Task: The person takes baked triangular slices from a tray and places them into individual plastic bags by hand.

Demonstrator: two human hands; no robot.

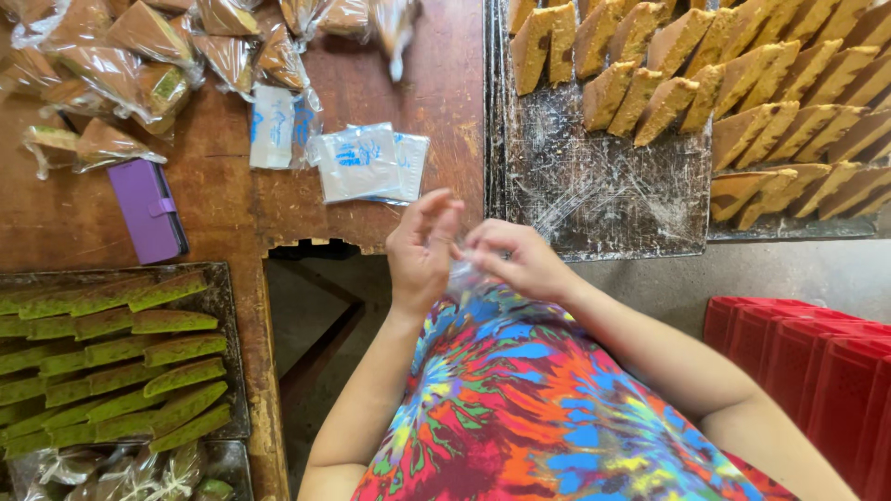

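My left hand [422,249] and my right hand [515,258] meet in front of my chest, just below the table edge. Between their fingertips they pinch a small clear plastic bag [464,272], mostly hidden by the fingers. A stack of flat clear bags with blue print [362,163] lies on the wooden table [408,83] right above my hands. A dark baking tray [594,186] to the right carries rows of brown cake wedges [742,83].
Wrapped cake wedges [121,56] pile at the table's far left. A purple phone case [148,209] lies beside them. A tray of green cake slices [121,357] sits lower left, with bagged pieces [130,473] below. Red crates [817,362] stand lower right.
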